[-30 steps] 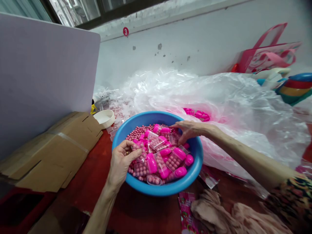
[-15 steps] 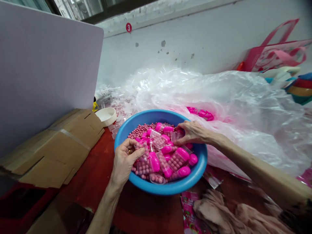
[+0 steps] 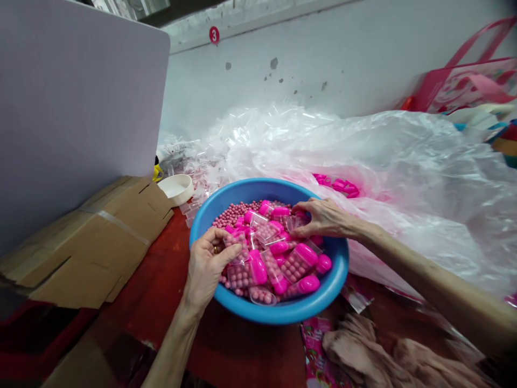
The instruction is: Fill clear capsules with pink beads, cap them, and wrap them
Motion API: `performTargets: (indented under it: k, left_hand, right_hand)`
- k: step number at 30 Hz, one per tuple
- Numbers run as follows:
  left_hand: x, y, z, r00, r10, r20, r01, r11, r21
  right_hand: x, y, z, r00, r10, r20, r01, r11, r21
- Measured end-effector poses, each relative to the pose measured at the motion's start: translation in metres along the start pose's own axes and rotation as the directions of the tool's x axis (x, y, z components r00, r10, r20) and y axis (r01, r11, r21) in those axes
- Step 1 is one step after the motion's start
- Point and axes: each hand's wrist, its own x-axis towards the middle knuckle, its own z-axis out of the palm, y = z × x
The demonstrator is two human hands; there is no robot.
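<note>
Left hand low over the near left of a blue plastic basin, fingers half curled, thumb and fingertips pinching a clear capsule-shaped container of pink beads in what looks like a light grip. Right hand coming in from the right, partly open, fingers bent downward, tips against a second clear container at the far right of the heap; whether it has firm hold, impossible to tell. Inside the basin, loose pink beads toward the far left, and bead-filled containers with magenta caps lying at all angles. Crumpled clear plastic sheeting beyond the basin, with loose magenta lids on it. White round dish and flattened cardboard to the left, folded beige cloth at near right, all on a red tabletop.

Main risks, by judgement: smooth plastic slipping from so light a pinch; a badly seated cap popping off under finger pressure, with beads scattering; stray beads rolling over the red surface and off its edge; a sleeve or wrist catching the sheeting and dragging the lids away.
</note>
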Motion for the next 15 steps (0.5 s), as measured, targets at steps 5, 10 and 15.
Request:
performTargets:
  k: [5, 10, 15]
  left_hand:
    - [0.001, -0.001, 0.000, 1.000, 0.013, -0.006, -0.013, 1.000, 0.005]
    - [0.000, 0.001, 0.001, 1.000, 0.020, -0.005, -0.020, 1.000, 0.007]
    - [-0.001, 0.002, 0.002, 1.000, 0.027, 0.000, -0.027, 1.000, 0.000]
  right_hand:
    - [-0.004, 0.007, -0.008, 0.998, -0.063, -0.022, 0.064, 0.993, 0.098]
    - [0.000, -0.018, -0.020, 0.974, -0.019, -0.225, 0.033, 0.998, 0.059]
    - [0.025, -0.057, 0.000, 0.970, -0.148, -0.192, 0.146, 0.989, -0.025]
